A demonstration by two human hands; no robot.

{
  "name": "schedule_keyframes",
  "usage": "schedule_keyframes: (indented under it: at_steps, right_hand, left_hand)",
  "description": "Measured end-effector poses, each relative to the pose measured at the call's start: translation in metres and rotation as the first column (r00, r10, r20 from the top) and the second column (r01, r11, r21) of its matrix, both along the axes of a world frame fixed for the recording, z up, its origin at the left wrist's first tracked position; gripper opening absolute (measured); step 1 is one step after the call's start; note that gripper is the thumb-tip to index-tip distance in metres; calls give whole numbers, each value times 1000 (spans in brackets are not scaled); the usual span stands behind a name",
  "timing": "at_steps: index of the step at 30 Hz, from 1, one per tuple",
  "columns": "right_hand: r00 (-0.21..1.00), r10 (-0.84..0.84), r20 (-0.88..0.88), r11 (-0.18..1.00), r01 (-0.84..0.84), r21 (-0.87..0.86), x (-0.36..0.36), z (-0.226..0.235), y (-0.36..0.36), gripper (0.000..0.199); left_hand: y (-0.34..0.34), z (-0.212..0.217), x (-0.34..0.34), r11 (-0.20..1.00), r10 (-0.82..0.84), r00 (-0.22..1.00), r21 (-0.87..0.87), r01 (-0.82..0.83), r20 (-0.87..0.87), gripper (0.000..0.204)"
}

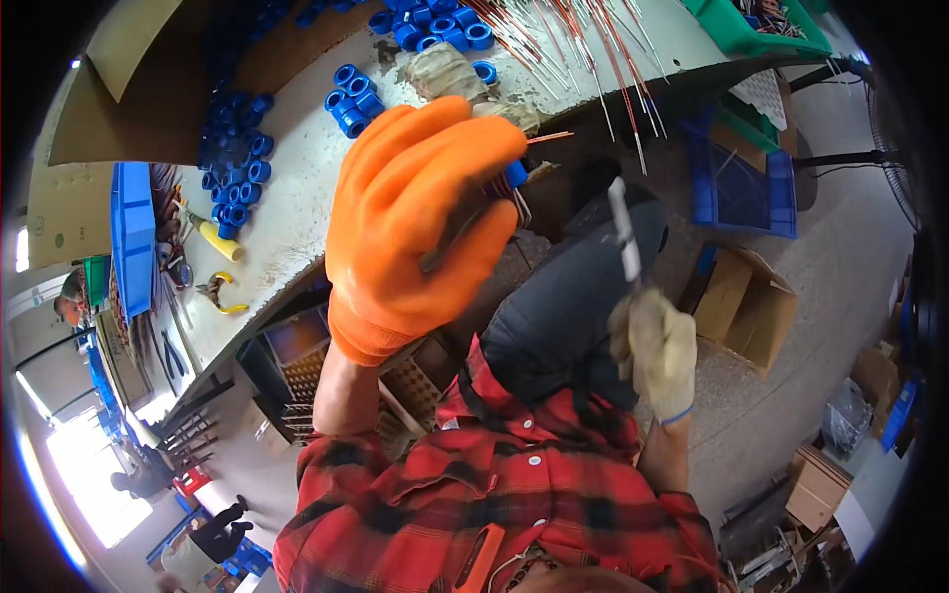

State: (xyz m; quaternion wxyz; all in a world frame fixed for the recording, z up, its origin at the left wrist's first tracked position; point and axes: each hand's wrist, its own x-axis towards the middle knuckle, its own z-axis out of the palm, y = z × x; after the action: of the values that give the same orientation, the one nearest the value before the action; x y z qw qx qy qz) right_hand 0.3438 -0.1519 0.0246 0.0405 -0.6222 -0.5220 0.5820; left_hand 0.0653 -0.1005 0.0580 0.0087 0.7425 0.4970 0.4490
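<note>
My left hand (420, 222), in a thick orange glove, is raised at the table's front edge with its fingers curled. Partly hidden between thumb and fingers is a blue ring-shaped piece (516, 173) with thin reddish wires beside it. My right hand (662, 356), in a cream knit glove, is closed around a slim silvery-white tool (625, 232) that points up and away; motion blurs it, so its exact kind is unclear. Just beyond the orange glove, a grey-beige cloth bundle (445, 74) lies on the table near a small group of blue rings (354, 99).
Thin red and silver rods (613, 59) jut over the table edge, near a green bin (761, 35). More blue rings (232, 178), a yellow-handled tool (217, 240) and yellow-handled pliers (219, 293) lie at left. A blue crate (741, 193) and an open cardboard box (741, 306) stand on the floor.
</note>
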Motion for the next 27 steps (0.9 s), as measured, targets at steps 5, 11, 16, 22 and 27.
schedule_keyframes:
  at_steps: [5,11,16,22,27]
  right_hand:
    - [921,-143,-362,987,158,14,-10,4,-8,11]
    - [822,-168,-544,838,410,361,-75,28,32,16]
    - [877,-163,-451,734,413,539,-83,47,46,15]
    - [744,-400,-536,345,664,664,-86,96,170,36]
    - [760,-181,-624,445,629,637,-35,53,136,46]
  left_hand:
    - [4,-10,-13,991,-112,993,-67,115,47,56]
    - [1,-19,-13,980,-189,964,-20,196,186,58]
    - [11,4,-11,967,-234,946,-45,250,224,54]
    - [15,-9,-28,986,-167,869,95,138,466,49]
    - [-29,-42,-69,996,80,942,13,-90,327,45]
